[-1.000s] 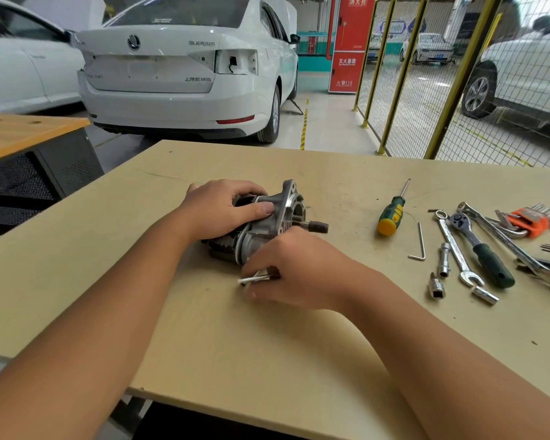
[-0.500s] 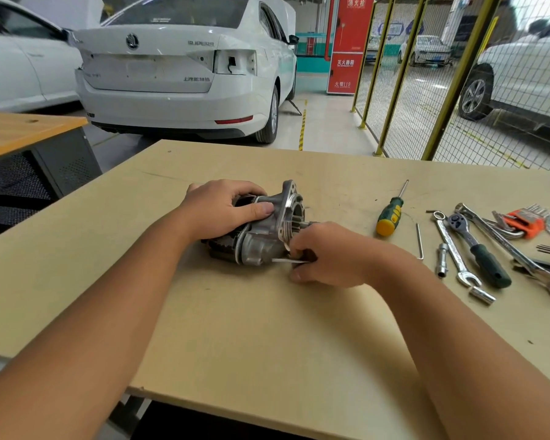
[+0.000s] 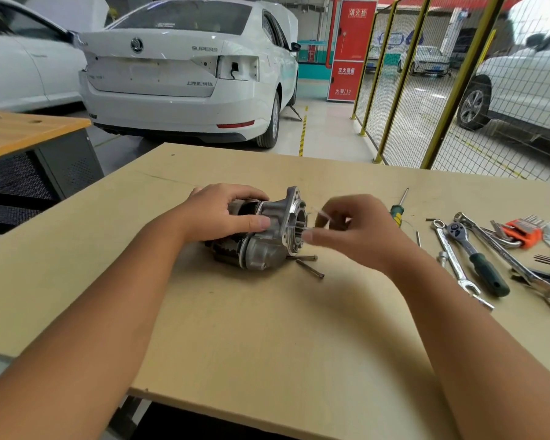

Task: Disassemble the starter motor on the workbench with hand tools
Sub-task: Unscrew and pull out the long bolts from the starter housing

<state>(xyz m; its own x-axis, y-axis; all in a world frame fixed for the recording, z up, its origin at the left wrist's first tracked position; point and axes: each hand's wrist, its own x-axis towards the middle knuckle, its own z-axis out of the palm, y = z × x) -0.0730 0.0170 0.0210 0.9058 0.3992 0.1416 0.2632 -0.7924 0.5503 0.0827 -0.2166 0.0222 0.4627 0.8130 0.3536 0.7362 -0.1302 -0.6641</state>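
— Left hand (image 3: 223, 214)? Clamped over the starter motor (image 3: 261, 233), mid-surface (image 3: 267, 328), same as before.
— And right of it? Two long bolts (image 3: 307, 265) now lying loose beside the housing.
— Right hand (image 3: 356, 227)? Lifted off the surface, blurred, apparently pinching something thin and pale. Probably housing free to split next.

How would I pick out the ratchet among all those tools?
Look at the tool cluster on the right of the workbench. The ratchet lies between two plain chrome wrenches. It alone has a round silver head and a dark green grip.
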